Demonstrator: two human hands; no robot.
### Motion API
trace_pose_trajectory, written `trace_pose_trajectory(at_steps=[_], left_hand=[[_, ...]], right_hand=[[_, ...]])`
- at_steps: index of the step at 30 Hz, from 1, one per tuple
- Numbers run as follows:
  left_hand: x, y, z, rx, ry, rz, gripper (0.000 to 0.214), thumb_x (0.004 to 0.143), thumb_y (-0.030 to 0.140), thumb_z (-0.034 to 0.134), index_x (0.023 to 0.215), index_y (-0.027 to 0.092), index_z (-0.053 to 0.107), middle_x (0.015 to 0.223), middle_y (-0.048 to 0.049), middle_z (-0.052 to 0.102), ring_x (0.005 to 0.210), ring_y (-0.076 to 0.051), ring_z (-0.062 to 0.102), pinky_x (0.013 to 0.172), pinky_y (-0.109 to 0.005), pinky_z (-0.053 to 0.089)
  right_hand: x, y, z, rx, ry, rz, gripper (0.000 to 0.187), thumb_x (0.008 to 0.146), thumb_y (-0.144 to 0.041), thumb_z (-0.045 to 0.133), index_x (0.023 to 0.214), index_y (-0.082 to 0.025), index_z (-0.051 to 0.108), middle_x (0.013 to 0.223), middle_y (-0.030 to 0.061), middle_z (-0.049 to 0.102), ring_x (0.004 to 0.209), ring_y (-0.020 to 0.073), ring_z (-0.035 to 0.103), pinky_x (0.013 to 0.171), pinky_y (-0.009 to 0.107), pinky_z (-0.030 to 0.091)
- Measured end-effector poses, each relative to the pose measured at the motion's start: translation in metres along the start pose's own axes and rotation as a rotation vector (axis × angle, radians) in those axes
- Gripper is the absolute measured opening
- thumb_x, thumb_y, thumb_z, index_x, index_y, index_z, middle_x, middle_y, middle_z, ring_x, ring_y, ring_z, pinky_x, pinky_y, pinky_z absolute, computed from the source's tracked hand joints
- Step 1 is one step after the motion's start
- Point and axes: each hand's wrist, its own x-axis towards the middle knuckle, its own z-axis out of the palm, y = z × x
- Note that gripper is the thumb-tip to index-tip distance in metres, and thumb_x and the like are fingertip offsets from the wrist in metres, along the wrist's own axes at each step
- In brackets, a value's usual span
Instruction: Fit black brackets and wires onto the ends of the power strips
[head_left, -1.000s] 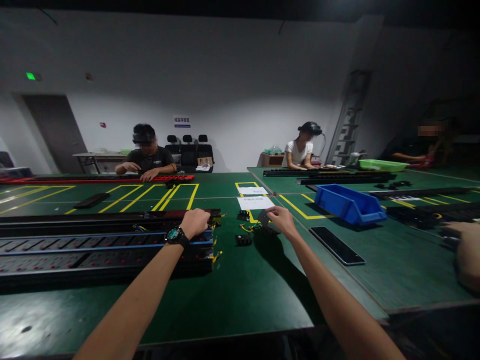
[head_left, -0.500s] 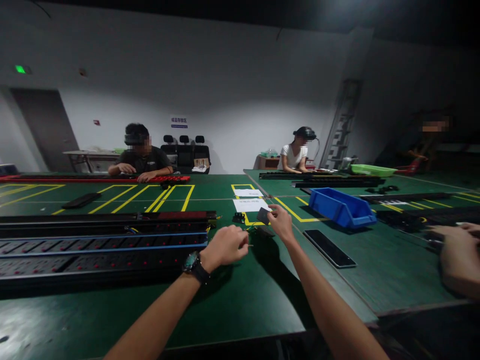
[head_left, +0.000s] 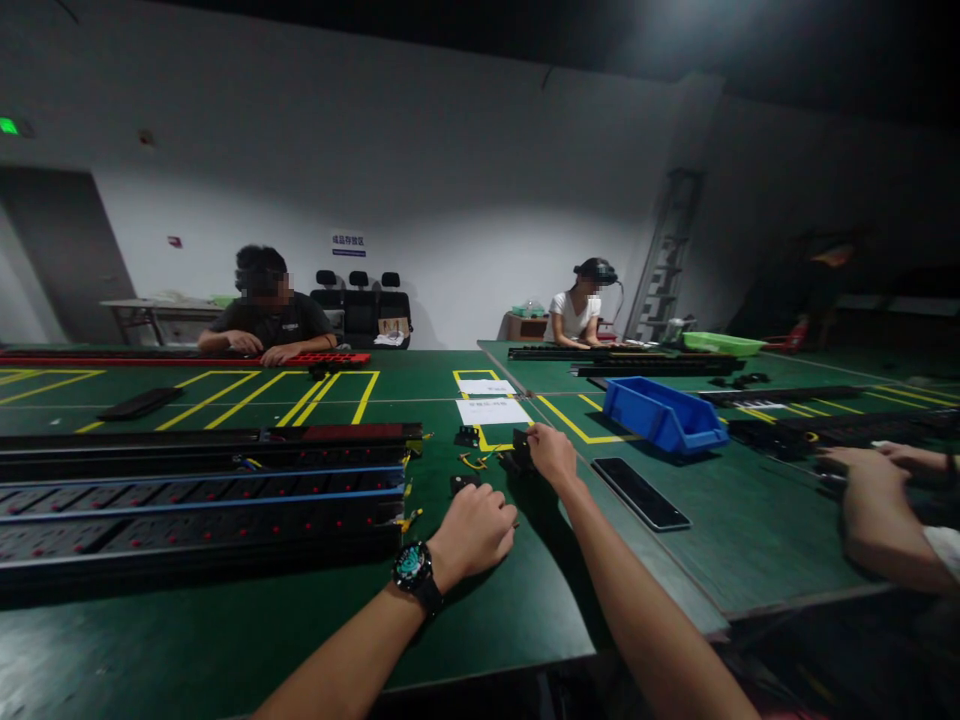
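Note:
My right hand pinches a small dark flat piece at its fingertips, just above the green table. Under and beside it lies another dark part, partly hidden by shadow. My left hand, with a black watch on its wrist, is closed and low over the table; what its curled fingers hold is hidden. Just beyond its knuckles is a small black part. Yellow wires and a small black block lie farther back, between the hands and the white paper sheets.
Long black strips with red dots lie at left, wire ends at their right tips. A phone-like black slab and a blue bin stand right. Two people sit opposite; a co-worker's hands work at far right.
My left hand has moved down and slightly right, uncovering the black part and yellow wires. My right hand has lowered the dark piece a little. The view has shifted slightly.

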Motion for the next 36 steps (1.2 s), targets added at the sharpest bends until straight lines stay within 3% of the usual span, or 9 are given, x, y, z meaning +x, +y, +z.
trace_pose_trajectory(at_steps=[10, 17, 24, 27, 36], left_hand=[[-0.004, 0.0, 0.011, -0.039, 0.046, -0.109, 0.023, 0.099, 0.03, 0.047, 0.09, 0.018, 0.064, 0.094, -0.0093, 0.068, 0.09, -0.024, 0.062, 0.076, -0.036, 0.048], [-0.008, 0.001, 0.011, -0.081, 0.035, -0.176, 0.023, 0.099, 0.03, 0.047, 0.089, 0.018, 0.064, 0.091, -0.0081, 0.07, 0.087, -0.022, 0.065, 0.074, -0.033, 0.05], [-0.009, 0.001, 0.01, -0.111, 0.026, -0.205, 0.023, 0.099, 0.031, 0.046, 0.09, 0.018, 0.063, 0.091, -0.0076, 0.07, 0.086, -0.021, 0.066, 0.075, -0.032, 0.051], [-0.01, 0.001, 0.011, -0.116, 0.02, -0.213, 0.023, 0.099, 0.031, 0.046, 0.09, 0.018, 0.062, 0.091, -0.0076, 0.07, 0.087, -0.022, 0.066, 0.076, -0.033, 0.052], [-0.01, 0.002, 0.008, -0.136, 0.002, -0.232, 0.023, 0.099, 0.031, 0.045, 0.092, 0.018, 0.062, 0.092, -0.0075, 0.071, 0.087, -0.022, 0.067, 0.078, -0.033, 0.053]], right_hand=[[0.01, 0.012, 0.011, 0.11, 0.015, -0.008, 0.029, 0.09, -0.022, 0.054, 0.112, -0.026, 0.072, 0.107, 0.0066, 0.076, 0.1, 0.0229, 0.069, 0.079, 0.026, 0.047], [0.014, 0.013, 0.001, 0.222, 0.049, 0.093, 0.026, 0.082, -0.024, 0.058, 0.097, -0.02, 0.078, 0.1, 0.0088, 0.077, 0.094, 0.0233, 0.07, 0.072, 0.025, 0.047], [0.017, 0.016, -0.004, 0.254, -0.155, 0.035, 0.03, 0.079, -0.023, 0.059, 0.101, -0.015, 0.078, 0.079, 0.0061, 0.075, 0.076, 0.0181, 0.069, 0.066, 0.021, 0.045], [0.017, 0.016, -0.004, 0.215, -0.215, -0.03, 0.028, 0.082, -0.022, 0.054, 0.093, -0.016, 0.079, 0.074, 0.0039, 0.073, 0.072, 0.0165, 0.068, 0.063, 0.02, 0.044], [0.016, 0.017, 0.001, 0.1, -0.234, -0.07, 0.025, 0.082, -0.025, 0.054, 0.083, -0.016, 0.078, 0.069, 0.0044, 0.07, 0.069, 0.0167, 0.065, 0.059, 0.021, 0.039]])
